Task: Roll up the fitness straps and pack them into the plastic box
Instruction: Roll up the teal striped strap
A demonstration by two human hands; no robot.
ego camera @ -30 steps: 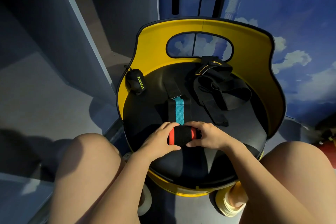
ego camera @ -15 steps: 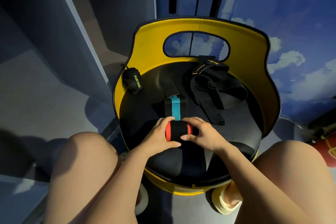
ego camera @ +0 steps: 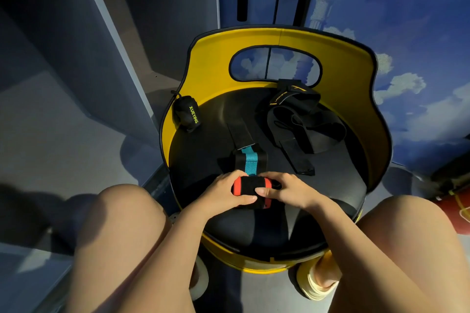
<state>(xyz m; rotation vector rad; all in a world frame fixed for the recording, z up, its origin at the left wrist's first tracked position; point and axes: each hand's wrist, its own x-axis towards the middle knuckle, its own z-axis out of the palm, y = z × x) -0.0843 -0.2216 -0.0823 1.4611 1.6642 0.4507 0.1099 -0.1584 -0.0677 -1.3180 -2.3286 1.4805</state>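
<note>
surface: black seat (ego camera: 203, 145), yellow backrest (ego camera: 208, 63) | room: cloud-painted wall (ego camera: 417, 33) | both hands' grip clamped on rolled strap (ego camera: 250, 185)

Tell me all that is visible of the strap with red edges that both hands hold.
The red-edged strap roll is black woven fabric with red borders, wound into a short cylinder lying sideways on the black seat. The left hand and right hand grip its ends. Its unrolled teal-striped tail runs away across the seat.

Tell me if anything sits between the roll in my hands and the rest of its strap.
Nothing visible does. Both hands, left and right, hold the roll, and the strap runs straight from it across the seat. The loose straps lie off to the right.
</note>
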